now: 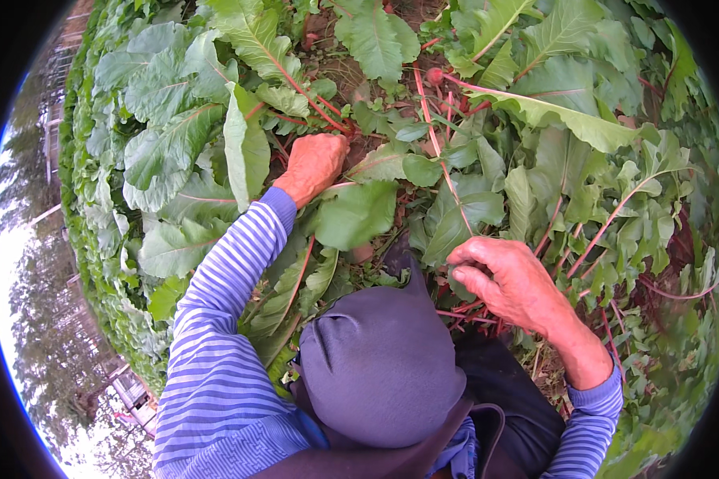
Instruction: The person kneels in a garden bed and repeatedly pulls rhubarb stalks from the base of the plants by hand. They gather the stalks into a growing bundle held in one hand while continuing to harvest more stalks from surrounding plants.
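My left hand (319,163) is closed low among the plants, at the base of several red leaf stalks (329,120); its fingertips are hidden beneath it. A broad green leaf (356,214) lies just below that hand. At the right, my right hand (503,281) is bent, with a gap between thumb and forefinger. A long pinkish leaf stalk (434,141) runs down to near its fingertips, and no grip on it shows. A small round red root, like a radish (435,76), shows at the soil further ahead.
Dense leafy plants (174,138) fill the left side, and more red-stalked leaves (605,227) stand or lean at the right. Bare soil (365,78) shows between rows. A dark cap (383,365) covers the lower middle. Red stalks (473,314) lie below my right hand.
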A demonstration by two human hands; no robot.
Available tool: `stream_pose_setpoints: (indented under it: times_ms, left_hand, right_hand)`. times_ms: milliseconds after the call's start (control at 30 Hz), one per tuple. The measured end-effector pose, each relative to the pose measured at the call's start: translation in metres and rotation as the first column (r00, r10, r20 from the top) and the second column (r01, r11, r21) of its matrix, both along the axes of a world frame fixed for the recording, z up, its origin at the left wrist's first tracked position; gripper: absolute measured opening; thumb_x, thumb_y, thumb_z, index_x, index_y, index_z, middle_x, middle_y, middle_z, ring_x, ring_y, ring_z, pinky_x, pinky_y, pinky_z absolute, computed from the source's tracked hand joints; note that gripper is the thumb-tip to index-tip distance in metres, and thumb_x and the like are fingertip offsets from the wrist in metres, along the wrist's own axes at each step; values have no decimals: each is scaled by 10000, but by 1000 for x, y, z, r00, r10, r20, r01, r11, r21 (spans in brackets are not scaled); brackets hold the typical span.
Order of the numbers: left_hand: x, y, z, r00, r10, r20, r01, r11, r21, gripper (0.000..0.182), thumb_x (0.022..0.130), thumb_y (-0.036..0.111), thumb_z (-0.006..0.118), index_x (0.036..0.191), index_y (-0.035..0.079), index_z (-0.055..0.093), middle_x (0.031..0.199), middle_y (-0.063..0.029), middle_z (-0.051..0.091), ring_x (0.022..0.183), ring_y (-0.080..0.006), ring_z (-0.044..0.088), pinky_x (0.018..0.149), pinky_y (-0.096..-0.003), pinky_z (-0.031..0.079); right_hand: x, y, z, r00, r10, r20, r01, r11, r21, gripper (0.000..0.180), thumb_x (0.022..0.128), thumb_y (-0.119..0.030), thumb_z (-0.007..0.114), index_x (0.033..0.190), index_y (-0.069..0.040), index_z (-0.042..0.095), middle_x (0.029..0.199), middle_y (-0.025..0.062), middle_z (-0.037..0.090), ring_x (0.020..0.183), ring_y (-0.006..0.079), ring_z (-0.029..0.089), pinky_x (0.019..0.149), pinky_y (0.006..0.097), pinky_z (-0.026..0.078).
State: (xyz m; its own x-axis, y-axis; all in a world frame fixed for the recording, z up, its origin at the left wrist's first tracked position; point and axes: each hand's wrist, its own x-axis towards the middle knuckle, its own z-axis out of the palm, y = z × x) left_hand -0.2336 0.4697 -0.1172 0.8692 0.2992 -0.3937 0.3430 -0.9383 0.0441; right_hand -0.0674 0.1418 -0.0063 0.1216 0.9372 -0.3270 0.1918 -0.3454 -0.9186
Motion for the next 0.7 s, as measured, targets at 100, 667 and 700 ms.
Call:
stream_pose_setpoints:
  times_ms: [100,667,700]
  left_hand:
    - [11,-16,12,999,-1,-41,-12,956,-293,222,959,213,606,923,1,661,809,-244,669,782,-442,660,675,-531,510]
    - [30,14,-62,992,126,29,-100,890,-444,222,932,166,647,1055,-20,642,980,-279,692,918,-444,679,785,-505,523]
    - [28,19,-69,990,140,8,-122,888,-444,231,933,160,655,1071,-26,645,998,-268,699,923,-417,693,789,-477,528]
  right_hand:
    - [-2,-1,-1,999,-33,-19,34,999,41,179,901,-117,698,1036,-7,656,922,192,698,889,390,688,766,457,545]
    - [-10,-24,-4,999,39,-3,-38,997,71,162,925,-167,652,1018,-35,644,903,180,690,902,382,677,779,472,526]
    - [-9,-26,-3,1000,23,-2,-23,997,71,162,918,-175,652,1000,-36,647,898,183,694,905,386,678,767,478,521]
